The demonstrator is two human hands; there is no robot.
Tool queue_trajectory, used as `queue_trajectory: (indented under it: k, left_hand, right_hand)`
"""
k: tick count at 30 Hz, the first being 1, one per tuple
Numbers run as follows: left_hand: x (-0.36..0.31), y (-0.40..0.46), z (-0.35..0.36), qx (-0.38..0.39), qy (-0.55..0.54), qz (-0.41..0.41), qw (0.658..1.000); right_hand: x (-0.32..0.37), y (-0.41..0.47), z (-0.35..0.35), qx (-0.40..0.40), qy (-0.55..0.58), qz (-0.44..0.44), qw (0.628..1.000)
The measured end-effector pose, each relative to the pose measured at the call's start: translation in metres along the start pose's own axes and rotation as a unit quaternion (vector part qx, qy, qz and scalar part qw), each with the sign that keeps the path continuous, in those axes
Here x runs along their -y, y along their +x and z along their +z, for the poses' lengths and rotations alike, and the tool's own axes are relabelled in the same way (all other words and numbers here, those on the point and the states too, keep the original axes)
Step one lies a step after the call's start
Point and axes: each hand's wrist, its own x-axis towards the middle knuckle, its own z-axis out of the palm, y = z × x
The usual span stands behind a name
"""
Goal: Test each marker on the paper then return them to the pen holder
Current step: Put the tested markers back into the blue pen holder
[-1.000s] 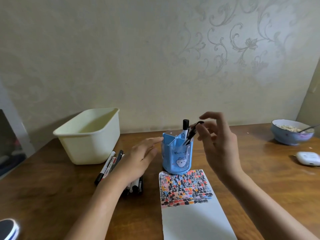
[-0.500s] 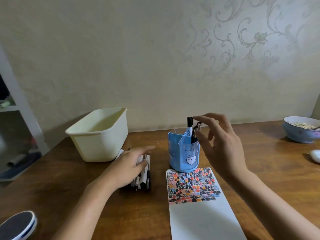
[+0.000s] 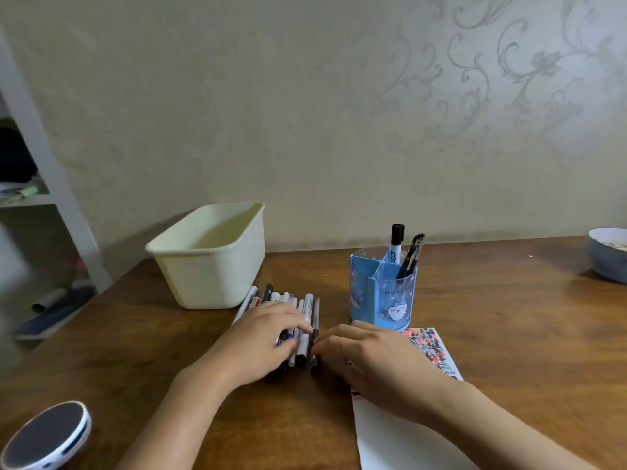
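Centrally, loose markers (image 3: 298, 313) lie in row on tabletop (image 3: 509, 317), just right of cream bin (image 3: 210, 262). Left hand (image 3: 261, 337) rests flat on row, fingers straight, slightly spread. Right hand (image 3: 366, 361) beside row, fingers curled, tips touching rightmost black marker (image 3: 315, 334); grip cannot be confirmed. Blue pen holder (image 3: 383, 293) upright behind right hand, two markers inside rear compartment. Paper (image 3: 400, 442) under right wrist, reaching near tabletop edge. Bare wood right of holder; bowl (image 3: 607, 259) at far right edge.
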Motion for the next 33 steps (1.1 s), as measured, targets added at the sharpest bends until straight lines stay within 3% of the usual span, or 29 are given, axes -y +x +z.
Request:
queue_trajectory:
  k: [10,19,33]
  left_hand:
    - [-0.006,-0.002,0.001,-0.008,0.008,-0.003,1.000]
    - [-0.021,0.000,0.005,-0.104,-0.020,0.036,0.994]
    - [-0.029,0.010,-0.003,-0.097,-0.100,0.038,0.990]
  right_hand:
    - [0.000,0.004,0.005,0.024,-0.028,-0.018,0.999]
    - [0.004,0.005,0.001,0.024,-0.029,-0.025,0.999]
    - [0.006,0.001,-0.012,0.022,-0.026,-0.052,0.998]
